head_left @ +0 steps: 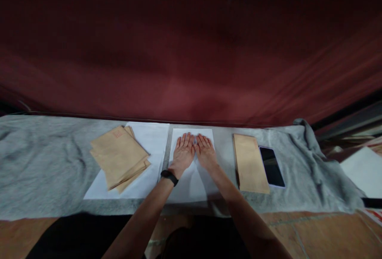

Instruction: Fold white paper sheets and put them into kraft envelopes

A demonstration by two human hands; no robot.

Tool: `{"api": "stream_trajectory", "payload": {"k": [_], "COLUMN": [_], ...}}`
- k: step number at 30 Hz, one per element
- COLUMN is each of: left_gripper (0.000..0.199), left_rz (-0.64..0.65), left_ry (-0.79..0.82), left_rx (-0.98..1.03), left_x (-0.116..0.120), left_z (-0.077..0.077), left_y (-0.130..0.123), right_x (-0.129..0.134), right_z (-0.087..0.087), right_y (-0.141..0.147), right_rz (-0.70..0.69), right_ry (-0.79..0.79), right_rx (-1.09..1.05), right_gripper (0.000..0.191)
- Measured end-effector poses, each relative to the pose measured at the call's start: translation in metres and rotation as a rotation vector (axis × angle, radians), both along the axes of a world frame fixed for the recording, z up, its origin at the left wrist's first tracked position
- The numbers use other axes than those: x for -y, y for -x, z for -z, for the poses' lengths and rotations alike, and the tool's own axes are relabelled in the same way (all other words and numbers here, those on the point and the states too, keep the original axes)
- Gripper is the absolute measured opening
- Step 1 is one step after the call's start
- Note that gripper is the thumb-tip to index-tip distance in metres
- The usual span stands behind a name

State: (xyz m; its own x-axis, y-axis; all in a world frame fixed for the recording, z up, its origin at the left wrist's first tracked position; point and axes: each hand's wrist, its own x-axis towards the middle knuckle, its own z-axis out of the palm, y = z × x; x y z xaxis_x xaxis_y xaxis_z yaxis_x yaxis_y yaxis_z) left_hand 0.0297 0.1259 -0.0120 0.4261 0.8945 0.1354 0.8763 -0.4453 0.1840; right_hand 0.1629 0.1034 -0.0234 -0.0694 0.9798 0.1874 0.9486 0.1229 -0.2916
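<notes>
So the sheet of white paper [186, 183] is lying lengthwise on the grey cloth [53, 163], right in front of the person. Left hand [184, 149] and right hand [205, 150] are both palm-down on its far half, fingers stretched out, side by side, not gripping anything. I'd call this one midway: it's laid out and pressed flat, but not finished. Over left, there's a messy pile of brown envelopes [122, 155] on more white sheets [152, 139], probably not dealt with yet. The neater brown stack [250, 163] on the right, beside a phone [272, 166], could be the done lot, but honestly can't tell if anything's inside.
</notes>
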Motion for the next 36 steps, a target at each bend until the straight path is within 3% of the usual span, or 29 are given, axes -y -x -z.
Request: {"api": "stream_trajectory", "payload": {"k": [11, 24, 36], "left_gripper": [0.056, 0.059, 0.06], "left_rz": [-0.023, -0.144, -0.237], "left_ry": [-0.016, -0.035, -0.101], "left_rx": [-0.015, 0.023, 0.047], "left_x": [-0.031, -0.033, -0.03], "left_z": [0.008, 0.01, 0.018], "left_y": [0.003, 0.007, 0.016], "right_x": [-0.028, -0.032, -0.016], "right_z": [-0.002, 0.009, 0.016], "right_y": [0.001, -0.008, -0.026], "right_rz": [0.012, 0.168, 0.279], "right_ry": [0.02, -0.053, -0.123], "right_rx": [0.016, 0.016, 0.029], "right_gripper": [0.051, 0.053, 0.061]}}
